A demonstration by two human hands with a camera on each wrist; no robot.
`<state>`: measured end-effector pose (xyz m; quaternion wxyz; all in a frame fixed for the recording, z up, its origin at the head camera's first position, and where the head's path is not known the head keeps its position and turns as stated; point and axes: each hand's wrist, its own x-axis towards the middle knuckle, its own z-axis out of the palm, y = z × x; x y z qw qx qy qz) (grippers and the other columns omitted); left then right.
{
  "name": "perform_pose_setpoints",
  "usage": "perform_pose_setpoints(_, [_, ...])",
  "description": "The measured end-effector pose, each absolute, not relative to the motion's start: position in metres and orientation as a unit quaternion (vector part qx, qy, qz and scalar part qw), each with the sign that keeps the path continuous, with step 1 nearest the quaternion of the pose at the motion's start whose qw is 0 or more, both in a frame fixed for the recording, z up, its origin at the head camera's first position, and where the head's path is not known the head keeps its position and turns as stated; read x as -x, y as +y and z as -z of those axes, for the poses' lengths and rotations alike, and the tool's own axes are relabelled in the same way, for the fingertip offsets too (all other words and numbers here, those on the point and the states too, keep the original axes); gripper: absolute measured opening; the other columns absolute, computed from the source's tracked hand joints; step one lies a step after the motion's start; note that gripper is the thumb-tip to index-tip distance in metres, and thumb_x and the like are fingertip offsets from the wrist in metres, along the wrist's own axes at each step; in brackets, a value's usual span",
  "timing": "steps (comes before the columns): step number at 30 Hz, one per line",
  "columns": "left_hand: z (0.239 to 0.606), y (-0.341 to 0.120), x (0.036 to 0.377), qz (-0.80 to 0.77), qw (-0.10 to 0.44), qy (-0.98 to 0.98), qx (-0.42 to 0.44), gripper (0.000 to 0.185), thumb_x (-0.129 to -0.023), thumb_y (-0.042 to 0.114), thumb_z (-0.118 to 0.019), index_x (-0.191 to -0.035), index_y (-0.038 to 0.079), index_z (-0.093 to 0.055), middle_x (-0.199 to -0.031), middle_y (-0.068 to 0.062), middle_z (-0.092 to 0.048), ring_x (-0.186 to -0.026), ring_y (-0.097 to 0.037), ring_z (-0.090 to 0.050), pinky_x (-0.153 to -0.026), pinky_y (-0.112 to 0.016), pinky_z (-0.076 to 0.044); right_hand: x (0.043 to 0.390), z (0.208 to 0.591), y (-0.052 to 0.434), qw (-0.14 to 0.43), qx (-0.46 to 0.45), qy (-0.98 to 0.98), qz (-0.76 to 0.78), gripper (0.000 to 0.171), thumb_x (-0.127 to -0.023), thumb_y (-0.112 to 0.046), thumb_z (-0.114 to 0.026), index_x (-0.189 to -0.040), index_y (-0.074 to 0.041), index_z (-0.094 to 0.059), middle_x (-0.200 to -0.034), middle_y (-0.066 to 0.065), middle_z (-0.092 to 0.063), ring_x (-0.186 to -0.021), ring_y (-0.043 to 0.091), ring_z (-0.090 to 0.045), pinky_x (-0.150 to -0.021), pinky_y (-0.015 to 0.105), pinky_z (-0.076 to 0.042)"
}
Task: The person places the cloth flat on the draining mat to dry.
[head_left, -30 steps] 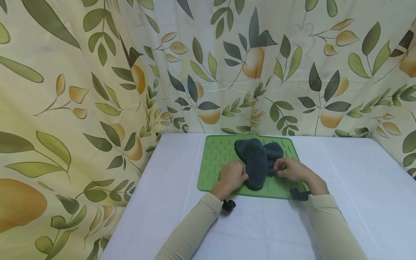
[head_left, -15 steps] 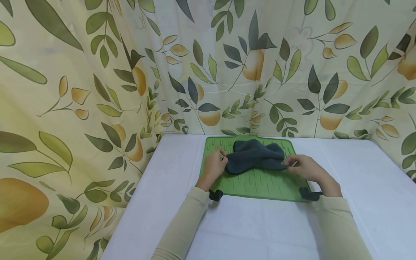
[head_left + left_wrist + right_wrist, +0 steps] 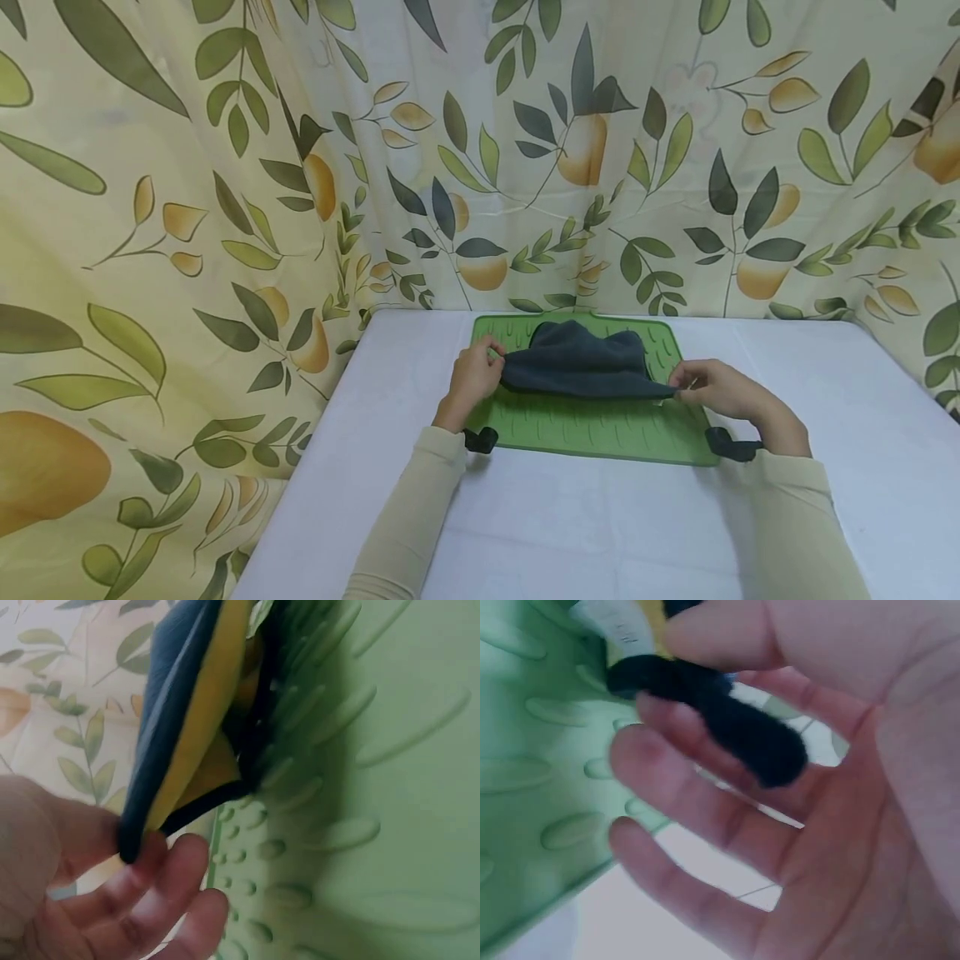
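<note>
Both hands are pulling apart now, and the dark grey cloth stretches out flat between them, no longer the bunched lump it was a second ago in the middle of the frame. The left hand pinches the cloth's left corner between thumb and fingers; the wrist view shows a yellow inner side there. The right hand pinches the right corner. The cloth hangs just over the ribbed green mat on the white table, before the leaf-print curtain.

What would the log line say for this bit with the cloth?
left hand: pinches cloth corner | right hand: pinches other corner | dark cloth: stretched between hands over green mat
</note>
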<state>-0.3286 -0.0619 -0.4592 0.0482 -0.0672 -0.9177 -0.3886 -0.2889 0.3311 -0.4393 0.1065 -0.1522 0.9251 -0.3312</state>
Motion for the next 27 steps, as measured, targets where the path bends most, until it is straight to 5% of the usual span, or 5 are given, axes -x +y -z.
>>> perform_pose_setpoints(9, [0.464, -0.070, 0.332, 0.346, -0.030, -0.934, 0.079, 0.020, -0.095, 0.021, -0.073, -0.114, 0.017, -0.069, -0.079, -0.001, -0.066, -0.064, -0.017, -0.058, -0.059, -0.030, -0.043, 0.289, 0.449, 0.330, 0.214, 0.148, 0.887, 0.382, 0.016, -0.096, -0.009, -0.064, -0.106, 0.003, -0.063, -0.087, 0.006, -0.061, -0.072, 0.016, -0.056, -0.064, 0.031, -0.050])
perform_pose_setpoints(17, [0.473, -0.064, 0.334, 0.382, -0.010, -0.921, 0.078, 0.014, -0.096, 0.019, -0.073, -0.109, 0.015, -0.071, -0.087, -0.004, -0.071, -0.071, -0.017, -0.062, -0.062, -0.028, -0.046, 0.292, 0.454, 0.323, 0.179, 0.094, 0.922, 0.331, 0.030, -0.104, -0.025, -0.058, -0.117, 0.001, -0.063, -0.099, 0.009, -0.060, -0.089, 0.021, -0.055, -0.074, 0.035, -0.048])
perform_pose_setpoints(27, [0.474, -0.067, 0.337, 0.447, -0.011, -0.893, 0.057, 0.014, -0.092, 0.010, -0.075, -0.106, 0.013, -0.072, -0.092, -0.009, -0.071, -0.065, -0.018, -0.066, -0.059, -0.029, -0.054, 0.298, 0.459, 0.318, 0.185, 0.028, 0.922, 0.339, 0.035, -0.093, -0.020, -0.072, -0.113, 0.007, -0.061, -0.090, 0.007, -0.063, -0.078, 0.018, -0.059, -0.068, 0.032, -0.049])
